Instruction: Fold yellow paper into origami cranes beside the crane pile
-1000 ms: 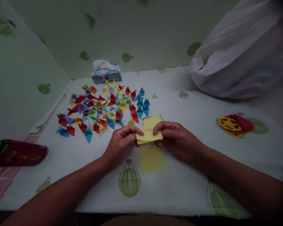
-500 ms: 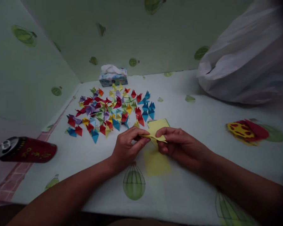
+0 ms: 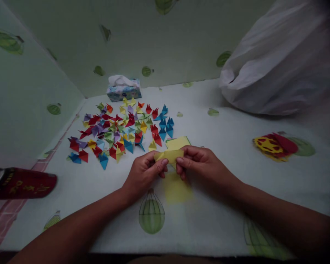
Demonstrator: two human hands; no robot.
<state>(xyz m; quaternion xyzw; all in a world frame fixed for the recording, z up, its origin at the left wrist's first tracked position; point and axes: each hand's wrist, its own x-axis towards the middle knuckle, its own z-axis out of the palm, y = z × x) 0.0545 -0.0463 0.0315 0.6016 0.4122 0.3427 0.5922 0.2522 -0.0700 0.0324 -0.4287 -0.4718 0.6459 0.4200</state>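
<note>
A folded piece of yellow origami paper (image 3: pixel 170 156) is held up between both hands, its broad face toward me. My left hand (image 3: pixel 147 168) pinches its left end between thumb and fingers. At the other end, my right hand (image 3: pixel 198 161) grips it the same way. Just behind the hands lies a stack of paper squares (image 3: pixel 178 142) with a yellow one on top. Below them a yellow sheet (image 3: pixel 178 189) rests flat on the table, partly hidden by the fingers.
Many folded paper cranes (image 3: pixel 110 128) in several colours spread over the table's left half. Behind them stands a tissue box (image 3: pixel 123 90). A red can (image 3: pixel 24 182) is at far left, a white plastic bag (image 3: pixel 269 73) at back right, and yellow and red cutouts (image 3: pixel 275 146) lie at right.
The yellow paper between my hands has turned from nearly edge-on to show a flat, strip-like face. My right hand has shifted slightly left, and the whole view has swung a little to the right.
</note>
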